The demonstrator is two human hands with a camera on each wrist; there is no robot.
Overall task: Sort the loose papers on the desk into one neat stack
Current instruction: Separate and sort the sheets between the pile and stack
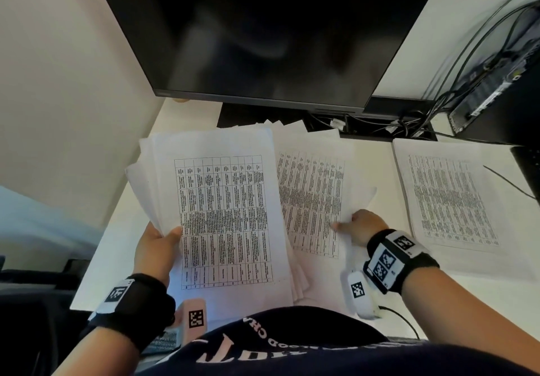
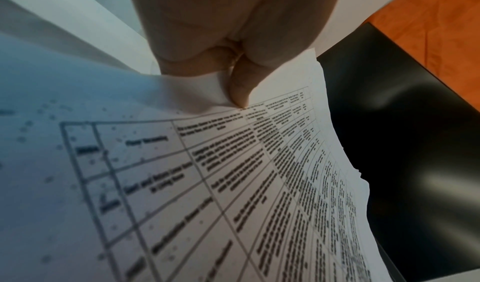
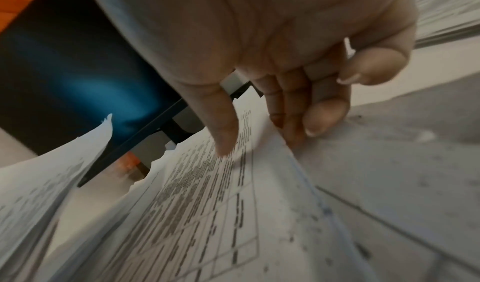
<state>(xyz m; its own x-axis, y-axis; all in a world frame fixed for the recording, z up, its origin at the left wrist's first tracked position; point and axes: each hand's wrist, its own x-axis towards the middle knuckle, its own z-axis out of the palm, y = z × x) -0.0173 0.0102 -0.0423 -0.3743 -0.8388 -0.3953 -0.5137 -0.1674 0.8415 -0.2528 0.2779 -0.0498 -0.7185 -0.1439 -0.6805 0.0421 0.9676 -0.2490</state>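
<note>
A thick bundle of printed table sheets [image 1: 225, 200] [image 2: 233, 183] is raised over the white desk [image 1: 114, 259]. My left hand [image 1: 166, 235] [image 2: 239, 93] grips the bundle's left edge, thumb on top and fingers hidden beneath. To its right lie fanned loose sheets [image 1: 312, 194] [image 3: 207, 204]. My right hand [image 1: 347, 224] [image 3: 259, 140] pinches the top sheet's right edge: the thumb presses on the print and the fingers tuck under the edge. A separate flat pile of sheets [image 1: 450, 200] lies further right on the desk.
A dark monitor [image 1: 263, 31] stands just behind the papers, its base and tangled cables [image 1: 394, 124] beneath it. A black computer box [image 1: 496, 92] sits at the back right. A partition wall [image 1: 73, 83] borders the desk on the left.
</note>
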